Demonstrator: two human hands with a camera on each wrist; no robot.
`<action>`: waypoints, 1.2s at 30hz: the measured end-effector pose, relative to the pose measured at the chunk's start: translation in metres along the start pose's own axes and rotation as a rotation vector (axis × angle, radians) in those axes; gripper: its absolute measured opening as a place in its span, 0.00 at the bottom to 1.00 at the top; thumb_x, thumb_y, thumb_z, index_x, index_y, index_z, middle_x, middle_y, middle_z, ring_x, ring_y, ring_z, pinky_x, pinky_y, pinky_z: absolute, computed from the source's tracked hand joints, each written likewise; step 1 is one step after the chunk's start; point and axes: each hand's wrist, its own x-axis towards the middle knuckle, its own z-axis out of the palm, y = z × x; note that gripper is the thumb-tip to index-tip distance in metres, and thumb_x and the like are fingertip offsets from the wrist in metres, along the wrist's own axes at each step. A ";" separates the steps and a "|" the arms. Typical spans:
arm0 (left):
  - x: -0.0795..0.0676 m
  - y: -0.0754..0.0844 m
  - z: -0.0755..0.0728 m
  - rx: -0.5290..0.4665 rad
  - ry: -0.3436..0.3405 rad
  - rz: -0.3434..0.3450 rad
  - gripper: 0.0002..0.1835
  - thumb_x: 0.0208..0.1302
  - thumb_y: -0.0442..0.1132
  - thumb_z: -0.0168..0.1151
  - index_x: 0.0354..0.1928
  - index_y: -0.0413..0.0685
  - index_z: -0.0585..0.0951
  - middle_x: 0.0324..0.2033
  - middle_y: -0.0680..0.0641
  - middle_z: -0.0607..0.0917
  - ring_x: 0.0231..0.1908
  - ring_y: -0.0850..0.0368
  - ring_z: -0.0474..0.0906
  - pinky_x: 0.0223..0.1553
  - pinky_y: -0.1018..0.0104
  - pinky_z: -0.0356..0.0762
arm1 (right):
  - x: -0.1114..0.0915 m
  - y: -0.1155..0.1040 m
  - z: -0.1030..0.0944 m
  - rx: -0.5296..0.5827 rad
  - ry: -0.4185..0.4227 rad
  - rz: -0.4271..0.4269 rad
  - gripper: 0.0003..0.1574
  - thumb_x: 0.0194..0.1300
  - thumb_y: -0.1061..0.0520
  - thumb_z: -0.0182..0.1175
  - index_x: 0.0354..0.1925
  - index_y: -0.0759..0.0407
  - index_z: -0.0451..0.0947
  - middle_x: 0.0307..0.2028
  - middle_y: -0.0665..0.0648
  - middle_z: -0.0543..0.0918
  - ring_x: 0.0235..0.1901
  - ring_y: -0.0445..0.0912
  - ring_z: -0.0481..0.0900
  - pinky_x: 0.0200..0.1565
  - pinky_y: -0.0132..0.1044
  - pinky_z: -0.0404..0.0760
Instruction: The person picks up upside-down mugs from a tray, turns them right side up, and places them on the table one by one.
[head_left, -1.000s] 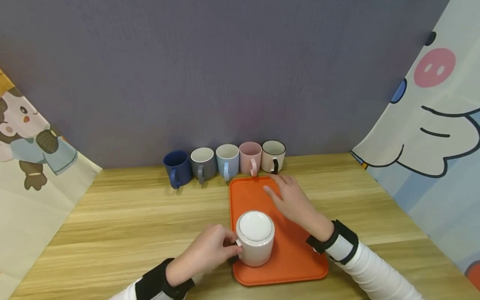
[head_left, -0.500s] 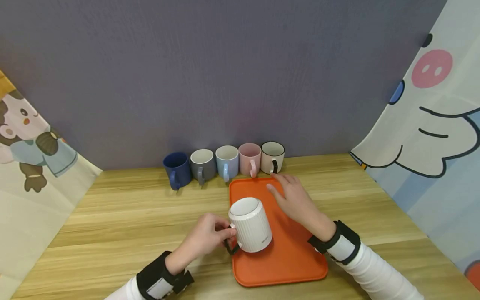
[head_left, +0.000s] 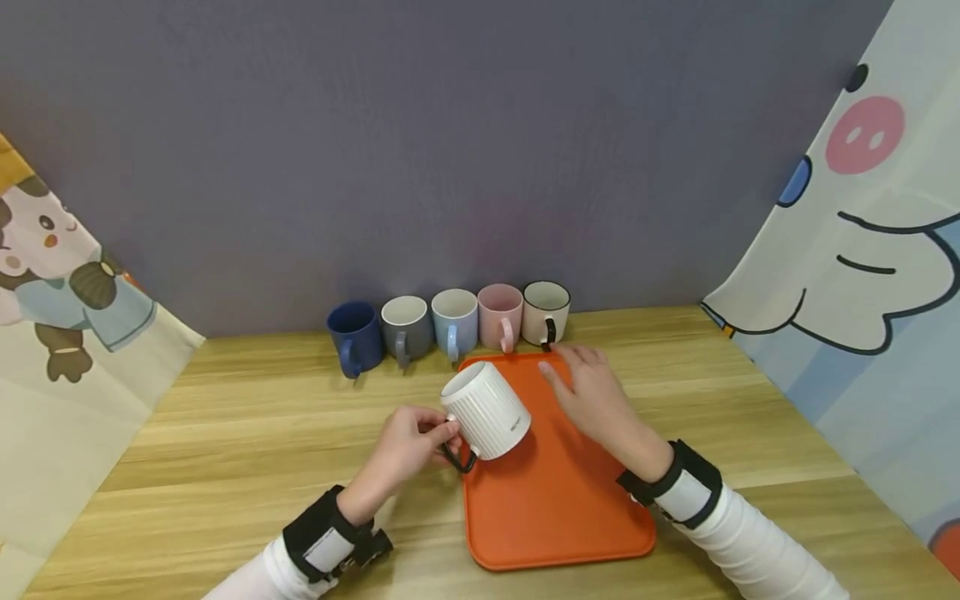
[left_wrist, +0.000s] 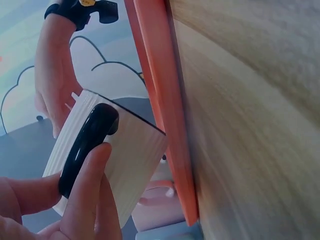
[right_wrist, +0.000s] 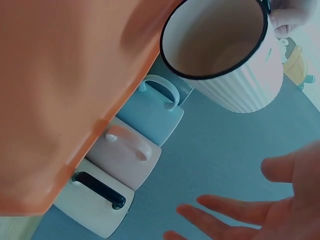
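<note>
A white ribbed mug (head_left: 491,417) with a black handle (left_wrist: 86,147) hangs tilted above the left far part of the orange tray (head_left: 558,512). Its base faces up and left; its black-rimmed mouth (right_wrist: 215,77) points down toward the right. My left hand (head_left: 411,442) pinches the handle between thumb and fingers. Holding nothing, my right hand (head_left: 598,404) hovers over the tray's far right edge, fingers extended and apart. In the head view its fingertips come close below the handle of a cream mug with a dark rim (head_left: 542,321).
Along the back wall stands a row of upright mugs: navy (head_left: 356,337), grey (head_left: 411,333), light blue (head_left: 461,332), pink (head_left: 495,325) and the cream one, handles toward me. The tray's far edge lies just before the pink and cream mugs. Printed cloths (head_left: 892,275) bound both sides.
My left hand has moved the white mug away from me and slightly left, lifting it and tipping its base leftward from facing up. My right hand has barely moved.
</note>
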 end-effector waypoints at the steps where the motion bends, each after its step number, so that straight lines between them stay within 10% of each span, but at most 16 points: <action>1: 0.001 0.000 0.000 -0.010 0.007 -0.002 0.11 0.64 0.32 0.58 0.35 0.26 0.81 0.25 0.39 0.84 0.24 0.58 0.80 0.33 0.49 0.83 | 0.000 0.000 0.000 -0.004 0.007 0.004 0.31 0.70 0.46 0.52 0.59 0.69 0.71 0.55 0.71 0.75 0.58 0.67 0.68 0.59 0.60 0.66; 21: 0.022 0.013 0.019 -0.359 0.277 -0.013 0.11 0.65 0.29 0.57 0.40 0.23 0.79 0.26 0.41 0.84 0.27 0.58 0.82 0.33 0.59 0.84 | -0.007 -0.009 0.002 -0.031 0.022 0.038 0.38 0.68 0.44 0.53 0.62 0.73 0.66 0.58 0.71 0.74 0.59 0.67 0.68 0.58 0.62 0.66; 36: 0.043 0.027 0.037 -0.533 0.349 0.101 0.12 0.67 0.30 0.54 0.41 0.22 0.77 0.25 0.48 0.83 0.27 0.60 0.81 0.31 0.67 0.83 | -0.010 -0.025 0.015 0.071 -0.098 0.048 0.36 0.70 0.42 0.51 0.61 0.70 0.69 0.58 0.68 0.75 0.60 0.59 0.72 0.60 0.52 0.70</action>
